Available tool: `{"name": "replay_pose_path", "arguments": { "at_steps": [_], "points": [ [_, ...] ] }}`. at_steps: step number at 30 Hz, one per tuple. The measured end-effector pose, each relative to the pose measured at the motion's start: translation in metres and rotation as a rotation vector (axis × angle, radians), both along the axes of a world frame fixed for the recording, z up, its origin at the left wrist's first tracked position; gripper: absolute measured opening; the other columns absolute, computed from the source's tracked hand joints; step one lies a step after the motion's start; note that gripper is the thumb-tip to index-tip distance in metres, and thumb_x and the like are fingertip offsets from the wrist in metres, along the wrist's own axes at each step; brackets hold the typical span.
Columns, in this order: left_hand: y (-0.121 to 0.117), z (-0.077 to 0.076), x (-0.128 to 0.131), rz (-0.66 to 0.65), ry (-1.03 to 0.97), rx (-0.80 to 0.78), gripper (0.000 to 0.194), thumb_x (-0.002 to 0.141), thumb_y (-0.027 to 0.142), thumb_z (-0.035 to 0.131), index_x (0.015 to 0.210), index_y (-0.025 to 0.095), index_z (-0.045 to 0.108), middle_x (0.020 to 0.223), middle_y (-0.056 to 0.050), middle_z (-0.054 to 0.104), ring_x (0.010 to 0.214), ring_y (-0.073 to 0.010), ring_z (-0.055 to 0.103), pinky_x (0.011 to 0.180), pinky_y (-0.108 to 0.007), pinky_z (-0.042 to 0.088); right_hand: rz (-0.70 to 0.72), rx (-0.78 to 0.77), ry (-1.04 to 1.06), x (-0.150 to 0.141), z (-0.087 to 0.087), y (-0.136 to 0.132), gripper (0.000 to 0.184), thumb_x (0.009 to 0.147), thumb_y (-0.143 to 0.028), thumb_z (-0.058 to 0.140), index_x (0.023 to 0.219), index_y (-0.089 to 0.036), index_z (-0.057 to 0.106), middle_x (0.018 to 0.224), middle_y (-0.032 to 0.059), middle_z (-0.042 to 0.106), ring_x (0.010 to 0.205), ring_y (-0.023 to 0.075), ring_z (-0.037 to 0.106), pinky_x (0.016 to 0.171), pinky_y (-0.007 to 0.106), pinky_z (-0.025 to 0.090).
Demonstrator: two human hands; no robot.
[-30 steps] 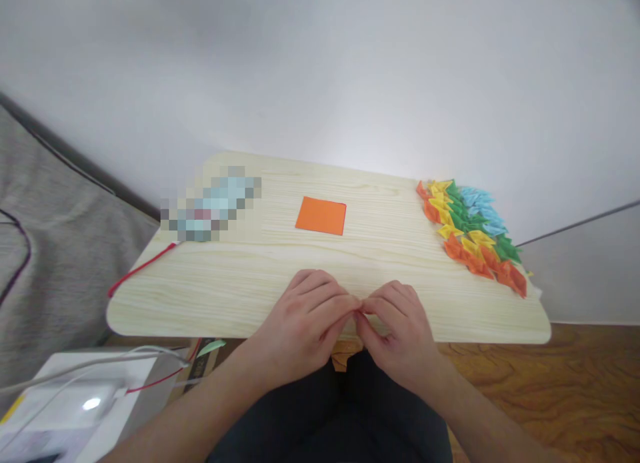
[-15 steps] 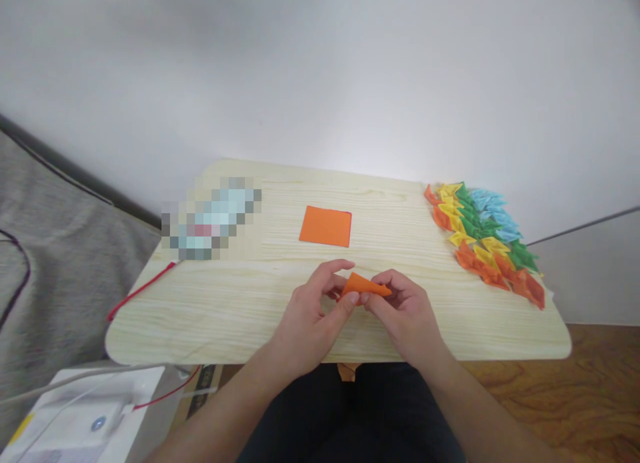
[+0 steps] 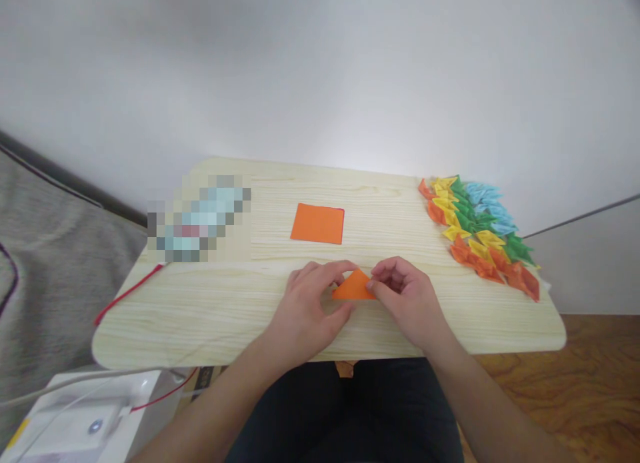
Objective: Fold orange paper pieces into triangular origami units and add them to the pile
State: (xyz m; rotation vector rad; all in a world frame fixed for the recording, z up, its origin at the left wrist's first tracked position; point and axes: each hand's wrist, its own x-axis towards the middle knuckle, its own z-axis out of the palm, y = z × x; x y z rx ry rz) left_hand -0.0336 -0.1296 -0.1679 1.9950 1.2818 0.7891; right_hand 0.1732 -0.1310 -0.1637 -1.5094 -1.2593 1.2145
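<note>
An orange paper triangle (image 3: pixel 353 286), folded from a sheet, is low over the front middle of the table. My right hand (image 3: pixel 407 300) pinches its right corner between thumb and fingers. Around its left side curves my left hand (image 3: pixel 310 306), thumb and index finger spread apart. The index fingertip is at the triangle's top point, while the thumb is below its lower edge, off the paper. Behind both hands lies a flat orange square of paper (image 3: pixel 318 224), perhaps a small stack.
Several folded paper pieces (image 3: pixel 475 220) in orange, yellow, green and blue lie in rows at the table's (image 3: pixel 200 310) right end. A blurred-out pale object (image 3: pixel 203 220) with a red cable (image 3: pixel 127 295) is at the left. A white box (image 3: pixel 90 413) stands below the left corner.
The folded orange paper has turned so its triangle faces up, long edge toward me. My left thumb has come off the paper; the right hand still pinches it. The view has shifted slightly.
</note>
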Motion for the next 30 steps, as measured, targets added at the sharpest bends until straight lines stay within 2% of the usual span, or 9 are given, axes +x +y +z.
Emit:
{"name": "replay_pose_path", "arguments": {
  "at_steps": [3,6,11,14,16,20,25,30],
  "points": [
    [-0.002,0.0,-0.002,-0.015,0.041,0.122,0.029,0.089,0.018,0.07,0.116,0.029,0.069,0.115,-0.004,0.073,0.11,-0.0251,0.062,0.098,-0.047,0.042,-0.004,-0.039,0.022,0.004,0.001,0.006,0.015,0.079,-0.026,0.077,0.084,-0.022,0.063,0.072,-0.0023,0.066,0.064,0.0151,0.062,0.058,0.028,0.048],
    [-0.002,-0.002,-0.003,-0.023,0.094,0.223,0.012,0.094,0.019,0.065,0.099,0.027,0.073,0.113,-0.004,0.074,0.109,-0.0245,0.061,0.096,-0.046,0.041,0.038,-0.045,-0.092,0.007,0.001,0.008,0.011,0.081,-0.025,0.072,0.082,-0.022,0.062,0.071,-0.0024,0.067,0.062,0.0148,0.061,0.057,0.027,0.047],
    [-0.002,-0.008,-0.001,-0.059,0.19,0.284,0.013,0.098,0.021,0.063,0.098,0.025,0.075,0.106,-0.003,0.077,0.103,-0.0236,0.062,0.094,-0.046,0.039,0.079,-0.012,-0.276,0.01,0.0,0.0,0.004,0.081,-0.021,0.071,0.083,-0.023,0.068,0.074,-0.0009,0.07,0.066,0.0176,0.063,0.062,0.031,0.047],
    [-0.002,-0.007,0.001,-0.079,0.232,0.28,0.012,0.097,0.021,0.062,0.097,0.025,0.074,0.104,-0.004,0.076,0.103,-0.0246,0.061,0.094,-0.046,0.04,0.109,0.13,-0.553,0.01,0.0,-0.007,0.006,0.085,-0.019,0.069,0.087,-0.024,0.072,0.086,0.0011,0.072,0.075,0.0193,0.064,0.069,0.034,0.047],
    [-0.002,-0.005,0.002,-0.095,0.237,0.259,0.013,0.095,0.022,0.065,0.104,0.025,0.074,0.107,-0.005,0.075,0.105,-0.0256,0.061,0.094,-0.046,0.04,0.141,0.204,-0.682,0.01,0.0,-0.011,0.009,0.089,-0.018,0.068,0.09,-0.024,0.074,0.092,0.0015,0.071,0.083,0.0199,0.066,0.073,0.034,0.048],
    [0.002,-0.001,0.003,-0.155,0.272,0.24,0.023,0.094,0.023,0.066,0.116,0.025,0.071,0.113,-0.005,0.073,0.108,-0.0261,0.059,0.095,-0.046,0.041,0.185,0.242,-0.68,0.012,-0.002,-0.013,0.013,0.094,-0.018,0.067,0.096,-0.026,0.076,0.095,0.0007,0.07,0.087,0.0187,0.067,0.075,0.032,0.05],
    [0.008,-0.003,0.003,-0.222,0.338,0.326,0.018,0.103,0.026,0.055,0.104,0.023,0.073,0.105,-0.004,0.073,0.104,-0.0238,0.059,0.093,-0.044,0.04,0.217,0.32,-0.68,0.016,-0.007,-0.014,0.014,0.097,-0.02,0.066,0.099,-0.027,0.078,0.096,0.0018,0.069,0.089,0.0193,0.067,0.079,0.033,0.052],
    [0.01,-0.006,0.004,-0.228,0.37,0.365,0.019,0.104,0.026,0.054,0.101,0.021,0.072,0.101,-0.006,0.072,0.101,-0.0235,0.059,0.091,-0.043,0.042,0.265,0.455,-0.678,0.02,-0.013,-0.02,0.013,0.092,-0.021,0.071,0.104,-0.023,0.077,0.104,0.006,0.069,0.1,0.0237,0.064,0.092,0.039,0.053]
  ]
}}
